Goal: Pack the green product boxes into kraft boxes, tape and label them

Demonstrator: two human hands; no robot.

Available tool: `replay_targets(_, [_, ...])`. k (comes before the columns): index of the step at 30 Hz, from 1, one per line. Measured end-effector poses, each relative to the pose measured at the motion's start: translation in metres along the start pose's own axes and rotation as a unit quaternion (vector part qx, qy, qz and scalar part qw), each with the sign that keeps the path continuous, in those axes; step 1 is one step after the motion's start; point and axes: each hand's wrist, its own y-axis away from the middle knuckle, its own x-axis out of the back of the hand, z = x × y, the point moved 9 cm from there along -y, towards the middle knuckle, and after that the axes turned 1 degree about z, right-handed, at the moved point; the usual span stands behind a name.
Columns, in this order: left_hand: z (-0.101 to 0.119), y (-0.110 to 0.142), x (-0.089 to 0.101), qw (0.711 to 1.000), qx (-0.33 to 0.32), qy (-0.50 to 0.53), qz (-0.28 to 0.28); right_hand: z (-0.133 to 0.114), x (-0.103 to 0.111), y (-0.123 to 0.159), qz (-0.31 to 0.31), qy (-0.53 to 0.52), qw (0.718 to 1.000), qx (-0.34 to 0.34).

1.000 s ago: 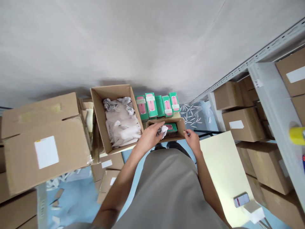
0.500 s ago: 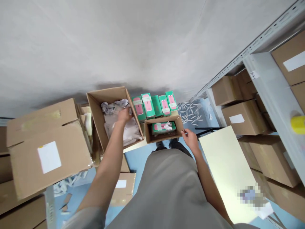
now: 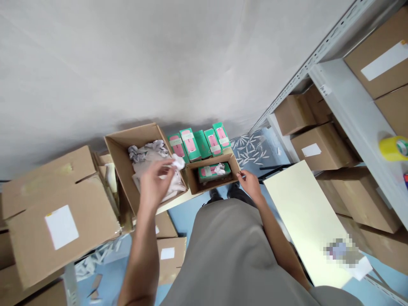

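My left hand point(image 3: 159, 180) pinches a crumpled piece of white paper point(image 3: 178, 161) above the right edge of a large open cardboard box point(image 3: 123, 157). Inside that box lie more crumpled paper point(image 3: 156, 146) and pale packing material. To its right is a small open cardboard box point(image 3: 193, 180), whose right wall my right hand point(image 3: 250, 183) grips between thumb and fingers. A green and pink product box point(image 3: 207, 171) lies in the small box, with a crumpled paper wad point(image 3: 219, 169) on top. Several green and pink boxes point(image 3: 190, 145) stand behind it.
A big closed carton point(image 3: 60, 212) stands at the left. Shelves on the right hold several cartons point(image 3: 321, 144) and a yellow tape roll point(image 3: 394, 148). A pale tabletop point(image 3: 306, 221) lies to my right. White scraps point(image 3: 250, 151) cover part of the blue floor.
My left hand has risen out of the large box's contents, now with a crumpled piece of paper in its fingers. My right hand stays on the small box. The view has shifted slightly.
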Motion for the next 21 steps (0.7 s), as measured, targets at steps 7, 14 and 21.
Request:
replay_targets(7, [0.020, 0.049, -0.081, 0.989, -0.036, -0.133, -0.061, -0.001, 0.001, -0.001, 0.006, 0.037, 0.999, 0.015])
replay_targets(14, [-0.003, 0.064, -0.108, 0.984, -0.062, -0.154, -0.062, 0.036, 0.013, 0.027, 0.021, 0.032, 0.998, -0.049])
replay_targets(21, [-0.006, 0.070, -0.194, 0.960, 0.036, -0.170, -0.217, 0.125, 0.052, 0.088, 0.089, -0.066, 0.977, -0.183])
